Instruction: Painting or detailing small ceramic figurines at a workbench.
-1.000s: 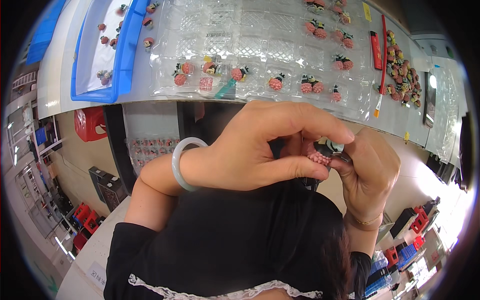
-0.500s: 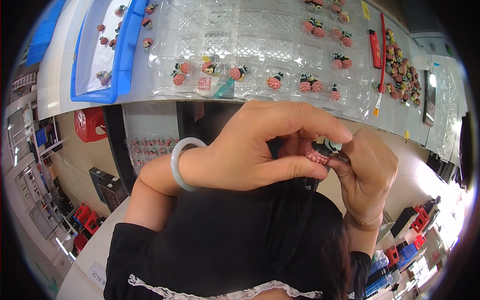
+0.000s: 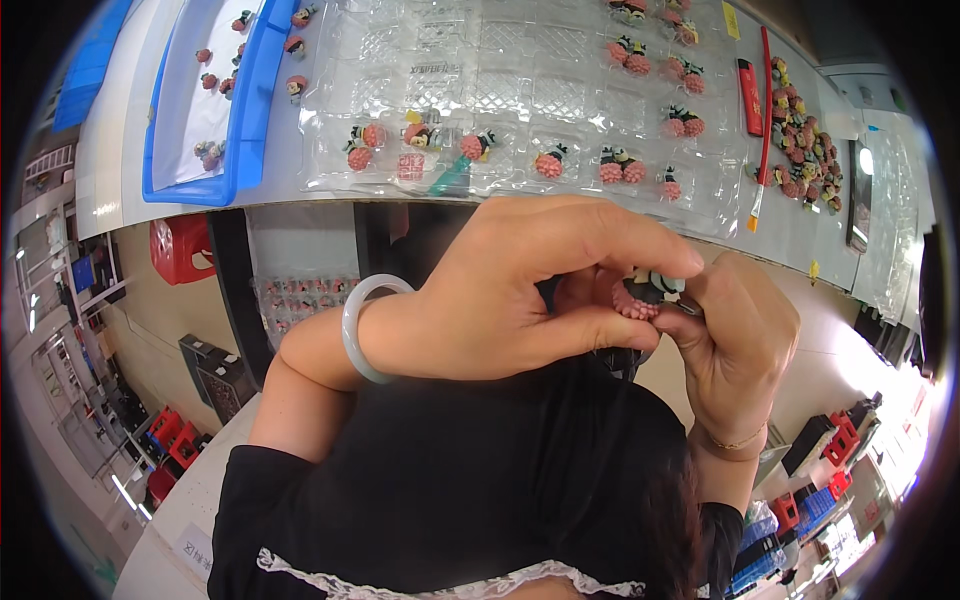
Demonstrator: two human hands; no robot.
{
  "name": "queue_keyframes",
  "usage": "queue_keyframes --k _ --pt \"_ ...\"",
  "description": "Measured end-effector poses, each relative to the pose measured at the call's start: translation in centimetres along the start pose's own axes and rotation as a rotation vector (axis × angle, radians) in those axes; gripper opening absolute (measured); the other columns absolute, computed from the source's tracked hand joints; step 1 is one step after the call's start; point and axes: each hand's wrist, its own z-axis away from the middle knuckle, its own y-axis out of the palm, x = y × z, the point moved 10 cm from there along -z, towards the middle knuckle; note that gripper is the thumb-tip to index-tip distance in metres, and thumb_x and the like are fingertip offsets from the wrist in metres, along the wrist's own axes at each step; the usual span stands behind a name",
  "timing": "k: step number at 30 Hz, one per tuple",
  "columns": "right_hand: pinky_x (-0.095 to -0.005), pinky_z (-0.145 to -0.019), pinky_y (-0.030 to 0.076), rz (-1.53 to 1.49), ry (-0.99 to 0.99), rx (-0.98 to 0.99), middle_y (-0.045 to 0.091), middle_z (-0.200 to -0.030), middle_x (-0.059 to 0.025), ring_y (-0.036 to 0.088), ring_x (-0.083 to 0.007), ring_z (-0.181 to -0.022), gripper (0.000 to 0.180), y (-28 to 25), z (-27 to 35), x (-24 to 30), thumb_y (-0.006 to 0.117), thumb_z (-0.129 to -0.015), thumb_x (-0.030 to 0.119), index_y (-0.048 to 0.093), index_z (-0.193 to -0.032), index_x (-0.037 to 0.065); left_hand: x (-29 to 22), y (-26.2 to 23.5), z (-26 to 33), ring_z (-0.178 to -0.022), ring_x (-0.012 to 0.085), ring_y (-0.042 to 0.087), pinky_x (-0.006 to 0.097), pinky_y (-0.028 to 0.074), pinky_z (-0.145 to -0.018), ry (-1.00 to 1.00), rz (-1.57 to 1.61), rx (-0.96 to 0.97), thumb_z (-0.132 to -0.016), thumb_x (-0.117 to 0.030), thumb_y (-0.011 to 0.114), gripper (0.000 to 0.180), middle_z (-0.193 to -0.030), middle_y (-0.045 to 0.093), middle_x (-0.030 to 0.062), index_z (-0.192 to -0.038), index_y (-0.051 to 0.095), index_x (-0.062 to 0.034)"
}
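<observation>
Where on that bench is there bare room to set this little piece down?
Free patches: the white bench strip left of the blue tray, and the empty middle pockets of the clear blister sheet. Crowded: the sheet's near row of pink figures, and the heap of figures past the red tool. Both hands, left and right, pinch one figure.

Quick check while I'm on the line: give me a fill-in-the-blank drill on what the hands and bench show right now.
1. Both hands pinch one small pink figure between the ____.
2. The left hand has a pale ____ on its wrist.
3. More figures sit on the clear ____ sheet on the bench.
4. The tray at upper left has a ____ rim.

Missing words: fingertips; bangle; plastic; blue
</observation>
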Motion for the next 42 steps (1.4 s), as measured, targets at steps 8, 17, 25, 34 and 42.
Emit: queue_keyframes --k 8,17,25,34,42 --pt "-0.0332 -0.041 0.031 0.013 0.007 0.015 0.035 -0.053 -0.0064 0.039 -0.0228 -0.045 0.026 0.24 0.05 -0.08 0.067 -0.062 0.022 0.046 -0.061 0.006 0.00 -0.02 0.00 -0.061 0.0084 0.052 0.017 0.041 -0.049 0.003 -0.018 -0.001 -0.061 -0.001 0.072 0.039 -0.092 0.059 0.0087 -0.097 0.056 -0.0007" --pt "-0.0334 -0.041 0.031 0.009 0.010 0.015 0.035 -0.053 -0.0063 0.039 -0.0228 -0.045 0.026 0.32 0.03 -0.09 0.067 -0.062 0.021 0.046 -0.061 0.006 -0.12 -0.03 -0.06 -0.061 0.0081 0.052 0.017 0.042 -0.049 0.016 -0.030 0.007 -0.061 -0.001 0.072 0.039 -0.092 0.059 0.0085 -0.097 0.056 -0.0009" --pt "-0.0333 -0.041 0.030 -0.013 0.010 -0.017 0.036 -0.053 -0.0064 0.039 -0.0228 -0.045 0.025 0.26 -0.10 -0.06 0.067 -0.062 0.021 0.046 -0.062 0.006 -0.10 -0.13 0.03 -0.062 0.0079 0.052 0.017 0.042 -0.049 0.001 -0.015 -0.004 -0.062 0.000 0.072 0.040 -0.095 0.059 0.0087 -0.098 0.056 -0.0010" --pt "-0.0327 -0.040 0.030 0.020 -0.019 0.012 0.035 -0.053 -0.0060 0.039 -0.0224 -0.045 0.026 0.09 -0.04 0.30 0.067 -0.062 0.023 0.047 -0.062 0.006 0.17 0.05 0.19 -0.066 0.0082 0.053 0.017 0.042 -0.051 -0.020 0.018 0.013 -0.062 0.001 0.071 0.041 -0.097 0.058 0.0098 -0.099 0.055 -0.0006" --pt "-0.0324 -0.040 0.030 0.019 -0.004 -0.017 0.035 -0.052 -0.0059 0.039 -0.0221 -0.045 0.027 -0.01 -0.01 0.16 0.067 -0.062 0.024 0.046 -0.061 0.006 -0.31 0.00 0.08 -0.066 0.0087 0.053 0.017 0.042 -0.052 0.021 0.001 0.004 -0.062 0.001 0.071 0.040 -0.096 0.058 0.0100 -0.098 0.055 -0.0005"
